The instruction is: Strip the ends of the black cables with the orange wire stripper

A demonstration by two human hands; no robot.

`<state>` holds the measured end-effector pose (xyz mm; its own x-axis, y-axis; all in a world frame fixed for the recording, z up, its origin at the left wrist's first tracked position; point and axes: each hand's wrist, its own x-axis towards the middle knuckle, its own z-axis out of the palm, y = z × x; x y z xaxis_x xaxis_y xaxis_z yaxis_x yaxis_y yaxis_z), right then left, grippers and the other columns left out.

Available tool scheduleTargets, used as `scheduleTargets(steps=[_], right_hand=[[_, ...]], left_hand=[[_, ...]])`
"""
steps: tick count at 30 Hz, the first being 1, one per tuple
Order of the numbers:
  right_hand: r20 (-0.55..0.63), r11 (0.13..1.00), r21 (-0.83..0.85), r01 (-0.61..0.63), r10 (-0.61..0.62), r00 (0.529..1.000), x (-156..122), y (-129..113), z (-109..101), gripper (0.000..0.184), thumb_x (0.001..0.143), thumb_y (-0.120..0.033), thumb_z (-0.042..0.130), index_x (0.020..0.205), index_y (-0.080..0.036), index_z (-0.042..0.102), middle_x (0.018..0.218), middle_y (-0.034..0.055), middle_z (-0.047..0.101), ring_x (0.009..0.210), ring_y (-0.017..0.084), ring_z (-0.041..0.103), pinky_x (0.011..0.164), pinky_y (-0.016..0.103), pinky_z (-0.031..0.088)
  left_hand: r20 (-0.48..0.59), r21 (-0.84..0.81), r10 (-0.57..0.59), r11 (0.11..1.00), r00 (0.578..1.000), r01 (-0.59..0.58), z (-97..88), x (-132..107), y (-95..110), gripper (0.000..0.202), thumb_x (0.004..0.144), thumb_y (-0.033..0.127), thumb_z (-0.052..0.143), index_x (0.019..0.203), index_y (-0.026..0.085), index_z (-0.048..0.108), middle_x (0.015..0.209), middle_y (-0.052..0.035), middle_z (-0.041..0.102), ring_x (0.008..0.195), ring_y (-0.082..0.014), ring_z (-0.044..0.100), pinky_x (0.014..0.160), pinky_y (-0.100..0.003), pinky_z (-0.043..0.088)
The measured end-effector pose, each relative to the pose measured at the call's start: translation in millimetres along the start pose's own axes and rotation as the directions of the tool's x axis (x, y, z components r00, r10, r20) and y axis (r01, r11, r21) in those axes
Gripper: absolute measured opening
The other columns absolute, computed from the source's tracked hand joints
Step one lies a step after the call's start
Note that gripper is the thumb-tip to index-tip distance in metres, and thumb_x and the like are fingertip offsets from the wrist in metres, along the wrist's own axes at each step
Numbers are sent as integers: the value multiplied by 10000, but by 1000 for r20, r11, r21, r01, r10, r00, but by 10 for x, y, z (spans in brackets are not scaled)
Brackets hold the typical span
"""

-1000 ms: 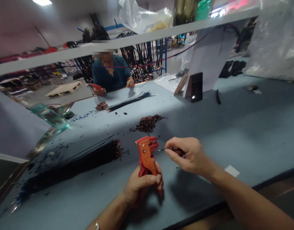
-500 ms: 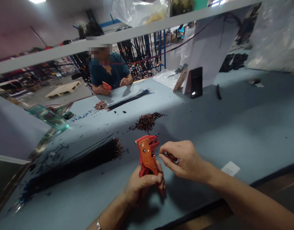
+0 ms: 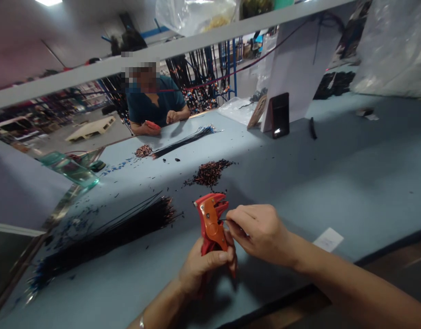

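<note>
My left hand (image 3: 212,262) is wrapped round the handles of a red and orange wire stripper (image 3: 210,218), held upright with its jaws toward the right. Beside the jaws my right hand (image 3: 256,226) pinches a thin dark wire (image 3: 224,220), whose end reaches the tool's side below the jaw tips. Most of this wire is hidden behind my fingers. Left of the tool lies a thick bundle of black wires (image 3: 121,235) with copper ends at its right and blue at its left. A heap of short dark and copper scraps (image 3: 210,172) sits beyond the stripper.
Across the table a person (image 3: 158,105) holds a red tool behind another wire bundle (image 3: 183,142) and a copper heap (image 3: 143,151). A greenish bottle (image 3: 71,171) lies at the left. A phone (image 3: 279,115) leans by the white post; a white label (image 3: 328,240) lies near the front edge.
My right hand has shifted slightly toward the stripper, and the wire end now sits against the tool. The bare copper tip seen earlier no longer shows. The view moved slightly.
</note>
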<state>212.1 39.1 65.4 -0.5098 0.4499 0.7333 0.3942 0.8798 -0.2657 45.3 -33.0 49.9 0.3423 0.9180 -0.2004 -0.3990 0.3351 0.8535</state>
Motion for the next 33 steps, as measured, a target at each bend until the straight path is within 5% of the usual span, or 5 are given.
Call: scheduleTargets(steps=[33], right_hand=[[9,1000,13,12,-12,1000,-1,-73,-9,220,891,-73,439,738,-175,560,565,-19,531,498,114,431,517,263,336]], left_hand=[[-36,188,-24,982,999,31,76,-37,64,351,704,441,754,761,133,595,679,-33,575,653,-155,528,640,-285,448]])
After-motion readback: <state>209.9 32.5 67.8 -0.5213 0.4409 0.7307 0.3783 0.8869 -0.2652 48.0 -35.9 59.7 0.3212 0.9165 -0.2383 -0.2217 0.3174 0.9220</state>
